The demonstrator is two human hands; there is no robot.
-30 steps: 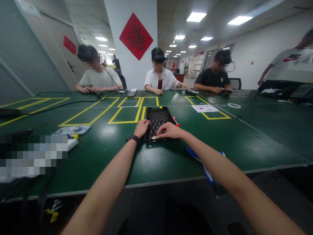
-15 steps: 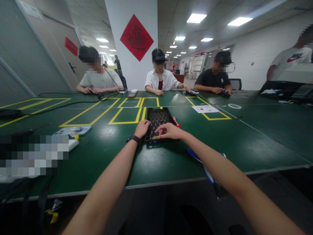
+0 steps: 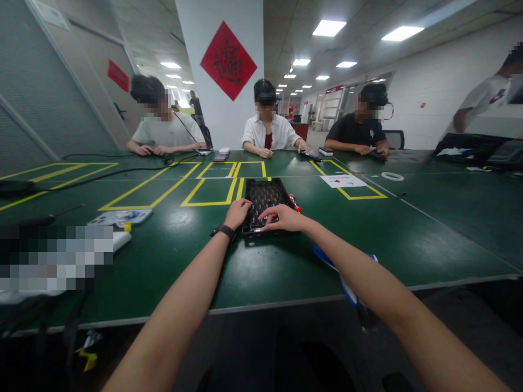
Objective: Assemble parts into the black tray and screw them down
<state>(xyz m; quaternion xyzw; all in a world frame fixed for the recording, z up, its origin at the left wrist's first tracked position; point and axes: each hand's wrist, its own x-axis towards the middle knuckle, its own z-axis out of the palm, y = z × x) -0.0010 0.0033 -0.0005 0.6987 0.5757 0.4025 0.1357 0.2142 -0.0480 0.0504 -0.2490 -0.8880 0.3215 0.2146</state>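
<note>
A black plastic tray (image 3: 269, 193) with rows of small shiny pieces or bumps inside lies on the green table in front of me. My left hand (image 3: 238, 214) grips its left rim, fingers bent over the edge. Over the tray's near right part, my right hand (image 3: 281, 218) is curled with thumb and fingertips close together. Whatever those fingertips hold is too small to make out. A small pale piece (image 3: 256, 230) shows by the tray's near edge, below the right fingertips. Beside the tray's right side is a red tool handle (image 3: 294, 203), partly hidden by that hand.
Blue-and-white pliers-like handles (image 3: 345, 283) lie under my right forearm at the table (image 3: 429, 239) edge. To the left are a patterned flat case (image 3: 122, 218) and a black cable (image 3: 102, 177). A paper sheet (image 3: 343, 181) and white ring (image 3: 392, 176) lie right. Co-workers sit opposite.
My hands and the tray have hardly moved. Across the table, the middle co-worker's hand has shifted left, with a dark object by it. The standing person at far right has moved slightly.
</note>
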